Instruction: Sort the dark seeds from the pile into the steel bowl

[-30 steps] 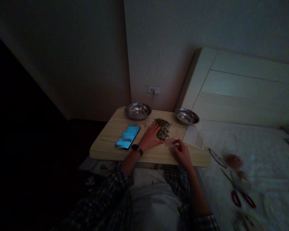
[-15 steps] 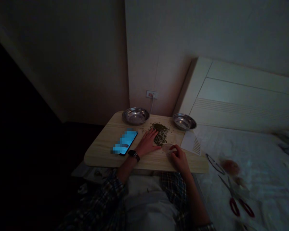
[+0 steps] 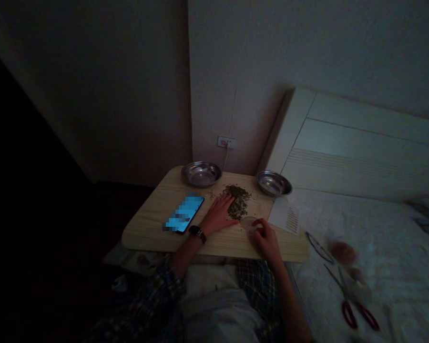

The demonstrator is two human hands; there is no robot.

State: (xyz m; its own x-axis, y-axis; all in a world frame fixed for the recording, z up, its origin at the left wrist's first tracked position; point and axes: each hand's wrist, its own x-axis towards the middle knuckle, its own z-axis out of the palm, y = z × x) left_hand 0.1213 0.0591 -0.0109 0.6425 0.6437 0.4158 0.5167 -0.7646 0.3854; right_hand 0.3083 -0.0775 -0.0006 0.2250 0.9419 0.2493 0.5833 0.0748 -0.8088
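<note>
My left hand [image 3: 219,215] lies on the table with its fingers spread, their tips at the left edge of a heap of small dark green grains or beans [image 3: 239,200]. It holds nothing, and a dark watch [image 3: 198,232] is on that wrist. My right hand [image 3: 266,239] is closed, fingers curled over a clear, shallow round dish or lid [image 3: 249,222] just in front of the heap. The exact grip is partly hidden by the hand. Left of my left hand is a phone [image 3: 186,213] with a lit blue screen.
Two steel bowls [image 3: 202,174] stand along the far side of the wooden table [image 3: 146,224], the right one smaller. A white card [image 3: 279,213] lies at the right. On the bed are red-handled scissors [image 3: 349,305] and glasses [image 3: 319,247]. A socket [image 3: 226,142] is on the wall.
The view has shifted very slightly. Both hands stay almost in the same place, and the heap looks about the same.
</note>
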